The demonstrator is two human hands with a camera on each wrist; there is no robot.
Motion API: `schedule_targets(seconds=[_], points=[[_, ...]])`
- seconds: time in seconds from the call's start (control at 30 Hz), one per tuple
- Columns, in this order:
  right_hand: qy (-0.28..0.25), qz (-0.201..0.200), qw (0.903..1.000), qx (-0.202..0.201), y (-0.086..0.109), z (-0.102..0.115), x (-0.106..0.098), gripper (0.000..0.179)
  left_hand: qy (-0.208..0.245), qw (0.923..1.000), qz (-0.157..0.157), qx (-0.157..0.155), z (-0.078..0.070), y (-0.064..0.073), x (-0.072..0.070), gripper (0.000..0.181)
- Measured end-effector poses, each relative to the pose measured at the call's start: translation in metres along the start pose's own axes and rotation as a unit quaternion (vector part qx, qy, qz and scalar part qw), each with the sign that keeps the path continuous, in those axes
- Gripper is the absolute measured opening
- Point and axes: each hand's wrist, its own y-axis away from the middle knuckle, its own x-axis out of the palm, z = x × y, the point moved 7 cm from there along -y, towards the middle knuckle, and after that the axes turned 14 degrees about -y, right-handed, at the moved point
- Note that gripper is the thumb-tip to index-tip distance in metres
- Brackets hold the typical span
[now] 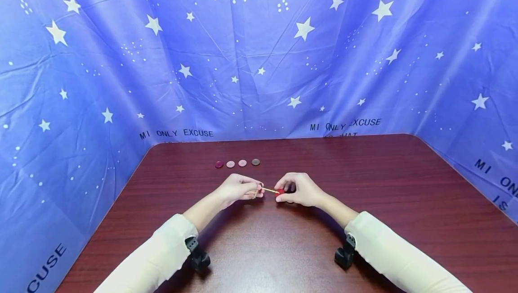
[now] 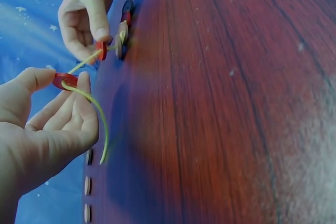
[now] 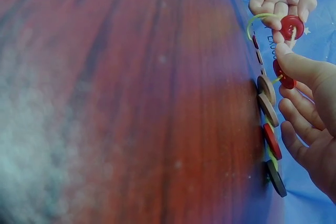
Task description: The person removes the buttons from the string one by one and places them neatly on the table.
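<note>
Your yellow cord (image 1: 269, 190) runs straight between your hands, above the table (image 1: 384, 171), with a red button at each end of that stretch. Your left hand (image 1: 242, 188) pinches one red button (image 2: 66, 81) between thumb and fingers, the cord coming out through a hole and its loose tail curling downward. Your right hand (image 1: 301, 189) pinches a second red button (image 3: 286, 79), fingers closed up narrow on it. Holding both by their rims probably leaves the holes free and lets you draw the cord taut (a slack one would likely sag out of line).

Beyond your right hand's button, the cord links two tan buttons (image 3: 268, 110), a third red button (image 3: 272, 141) and a black button (image 3: 276, 178); whether these hang or touch the table, you cannot tell here. All are thick, smooth-edged discs, and the cord looks soft and round.

Farther out, a row of four loose buttons (image 1: 242, 163) lies flat, magenta, two pink and greyish, spaced apart perhaps for easy picking. The table is glossy, dark reddish and streaked like wood grain. Behind it hangs a creased blue curtain (image 1: 243, 41) printed with white stars.
</note>
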Motion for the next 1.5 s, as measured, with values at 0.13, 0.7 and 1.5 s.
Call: schedule_targets(seconds=[0.13,0.7,1.5], points=[[0.001,0.000,1.0000,0.003,0.000,-0.002,-0.001,0.025,0.012,0.9999,-0.002,0.003,0.001,0.000,-0.005,0.028],[0.001,0.003,0.9999,0.012,0.001,-0.005,-0.001,0.025,0.049,0.9988,0.001,0.005,0.008,0.004,-0.012,0.033],[-0.008,0.006,0.9997,0.024,0.001,-0.003,-0.002,0.025,0.037,0.9991,0.016,0.012,0.015,0.009,-0.026,0.034]])
